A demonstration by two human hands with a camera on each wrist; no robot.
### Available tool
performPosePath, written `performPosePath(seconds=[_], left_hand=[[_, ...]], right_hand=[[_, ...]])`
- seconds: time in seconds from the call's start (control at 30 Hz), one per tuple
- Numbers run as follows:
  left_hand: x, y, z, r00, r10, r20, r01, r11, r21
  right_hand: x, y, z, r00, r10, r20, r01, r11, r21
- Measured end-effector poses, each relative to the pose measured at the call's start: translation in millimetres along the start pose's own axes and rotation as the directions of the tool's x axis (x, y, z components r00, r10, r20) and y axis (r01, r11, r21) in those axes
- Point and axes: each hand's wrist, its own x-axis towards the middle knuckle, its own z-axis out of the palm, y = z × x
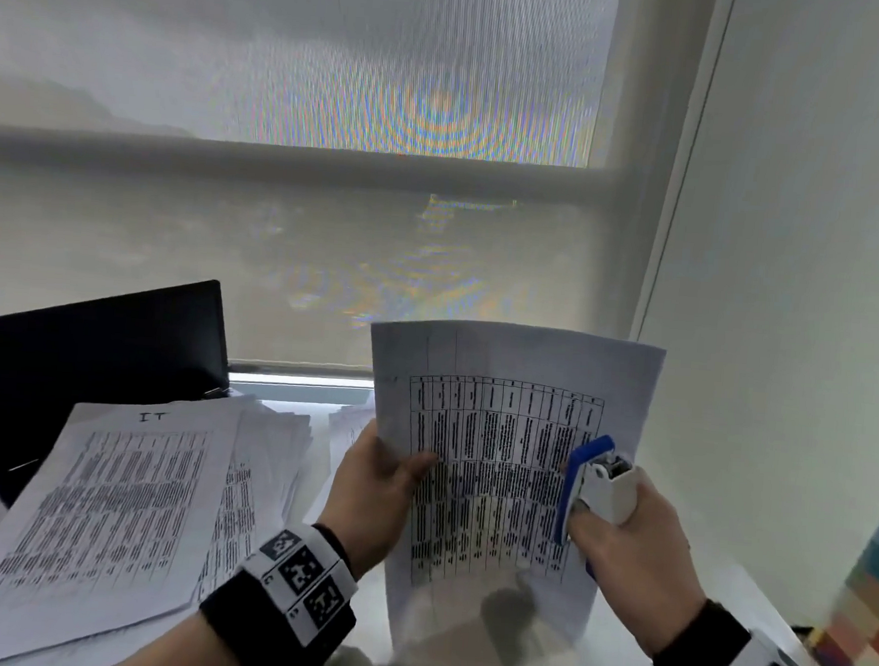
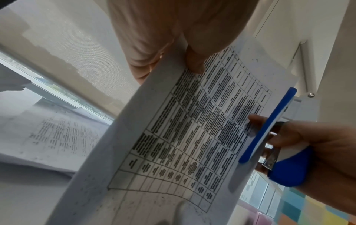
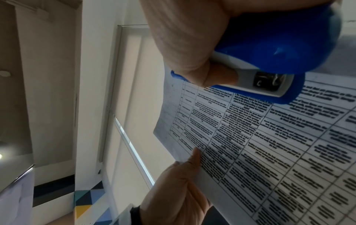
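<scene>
L hand raised, thumb on front of sheet, fingers behind, pinching its edge. R hand raised opposite, fingers curled round stapler. Forearms angle up and inward.

Paper stack and laptop block the left, wall the right; sheet fills between.

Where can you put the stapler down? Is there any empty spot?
There is bare desk on the right, between the held sheet and the wall. A narrow strip also shows between the sheet and the paper pile, under the left hand. The left side is crowded: the pile spreads wide, with the laptop behind it.
</scene>
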Motion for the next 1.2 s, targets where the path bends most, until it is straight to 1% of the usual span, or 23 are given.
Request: performPosePath(seconds=[0.1,0.2,0.23,0.3,0.37,0.43,0.53,0.63,0.7,0.83,0.93,1.0,1.07,1.2], left_hand=[[1,2,-1,1.000,0.014,0.009,-0.014,1.000,0.002],[3,3,0,0.999,0.034,0.019,-0.034,0.999,0.007],[3,4,1,0.999,0.024,0.021,-0.024,1.000,-0.004],[3,4,3,0.999,-0.006,0.038,0.007,1.000,-0.024],[3,3,8,0.999,-0.008,0.053,0.008,1.000,-0.008],[3,4,12,0.998,-0.002,0.067,0.002,1.000,-0.002],[1,5,19,0.996,-0.013,0.090,0.014,1.000,-0.008],[1,4,22,0.996,-0.027,0.090,0.028,1.000,-0.005],[2,5,21,0.996,-0.027,0.083,0.027,1.000,0.001],[5,7,6,0.996,-0.027,0.079,0.028,1.000,-0.002],[6,5,-5,0.997,-0.007,0.080,0.006,1.000,0.024],[8,5,-5,0.996,-0.006,0.083,0.004,0.999,0.032],[10,5,1,0.995,-0.029,0.093,0.027,0.999,0.022],[11,9,17,0.990,-0.036,0.140,0.036,0.999,-0.002]], right_hand=[[8,1,-2,1.000,0.004,-0.014,-0.004,1.000,0.005],[26,-3,-6,0.994,-0.010,-0.112,0.009,1.000,-0.008],[33,-6,-9,0.988,-0.026,-0.153,0.026,1.000,-0.001],[48,-19,-12,0.964,-0.083,-0.251,0.093,0.995,0.027],[60,-40,-12,0.926,-0.164,-0.340,0.209,0.973,0.099],[70,-60,-8,0.897,-0.240,-0.371,0.310,0.940,0.142],[78,-81,4,0.897,-0.319,-0.305,0.374,0.917,0.138],[76,-87,19,0.905,-0.374,-0.204,0.394,0.917,0.063],[71,-92,27,0.893,-0.416,-0.173,0.433,0.898,0.079],[78,-97,17,0.857,-0.445,-0.259,0.473,0.879,0.057],[96,-93,1,0.853,-0.384,-0.355,0.435,0.897,0.075],[103,-94,-4,0.854,-0.365,-0.369,0.419,0.905,0.076],[106,-101,-4,0.857,-0.379,-0.348,0.429,0.900,0.077],[104,-123,11,0.863,-0.450,-0.229,0.473,0.880,0.054]])
